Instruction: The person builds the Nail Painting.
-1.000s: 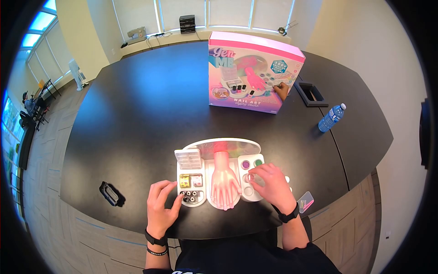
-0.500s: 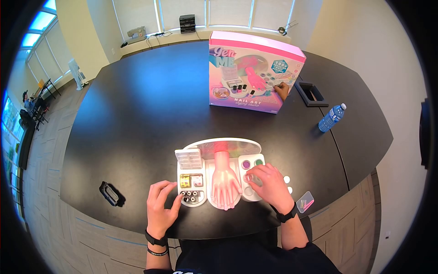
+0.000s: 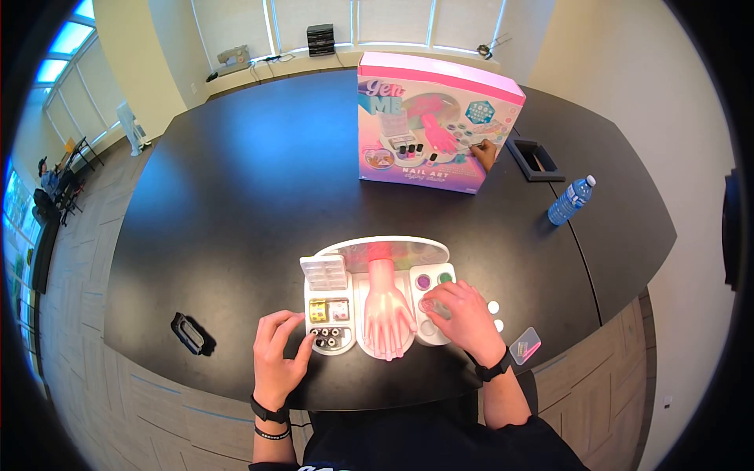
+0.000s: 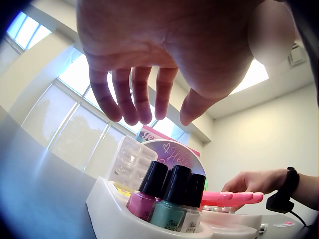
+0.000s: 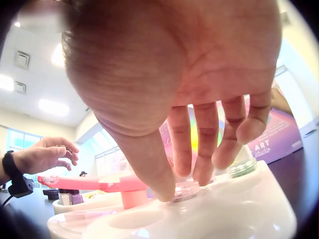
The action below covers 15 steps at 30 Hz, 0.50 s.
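Note:
A white nail art station [image 3: 360,351] stands at the table's near edge, with a pink model hand [image 3: 383,308] palm down in its middle. My right hand [image 3: 473,323] is over the right tray, thumb and fingertips pinching a small clear pot [image 5: 185,191] at one of the round wells. Behind it in that tray sit a purple pot [image 3: 423,282] and a green pot [image 3: 446,279]. My left hand [image 3: 276,352] holds nothing. Its fingers are loosely bent beside the left tray, above nail polish bottles [image 4: 172,211] with black caps.
White round lids [image 3: 493,308] and a clear case [image 3: 525,346] with a pink stick lie right of the station. A large pink box [image 3: 428,125] stands behind, with a water bottle [image 3: 571,201] to its right. A black object [image 3: 190,333] lies at the left.
My right hand has shifted slightly, with its fingertips lower at the well and the clear pot. The white lids beside it show more fully. My left hand has stayed in place.

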Motion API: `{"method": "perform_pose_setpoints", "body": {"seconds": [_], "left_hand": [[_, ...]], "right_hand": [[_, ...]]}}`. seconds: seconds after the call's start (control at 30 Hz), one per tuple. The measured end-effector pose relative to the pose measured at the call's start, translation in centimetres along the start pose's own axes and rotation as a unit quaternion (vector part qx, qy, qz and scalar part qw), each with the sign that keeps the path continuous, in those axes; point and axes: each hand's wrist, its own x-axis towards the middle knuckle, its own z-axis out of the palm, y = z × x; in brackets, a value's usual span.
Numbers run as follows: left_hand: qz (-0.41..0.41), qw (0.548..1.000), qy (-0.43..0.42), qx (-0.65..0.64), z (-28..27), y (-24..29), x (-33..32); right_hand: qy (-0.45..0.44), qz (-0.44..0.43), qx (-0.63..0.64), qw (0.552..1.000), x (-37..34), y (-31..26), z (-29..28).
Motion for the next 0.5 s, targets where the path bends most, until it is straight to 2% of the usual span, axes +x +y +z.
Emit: {"method": "perform_pose_setpoints", "body": {"seconds": [0.17,0.23,0.37,0.5], "left_hand": [[-0.005,1.0,-0.002,0.001,-0.1,0.1,0.0],[-0.006,1.0,-0.001,0.003,-0.1,0.2,0.0],[-0.008,1.0,0.0,0.005,-0.2,0.1,-0.1],[-0.003,1.0,0.002,0.008,-0.1,-0.1,-0.1]], "right_hand": [[-0.026,0.021,0.007,0.999,-0.1,-0.3,-0.8],[0.013,0.037,0.012,0.999,-0.3,0.0,-1.5],[0.032,0.065,-0.005,0.997,-1.0,1.6,-3.2],[0.042,0.143,-0.04,0.988,-2.4,3.8,-4.3]]}}
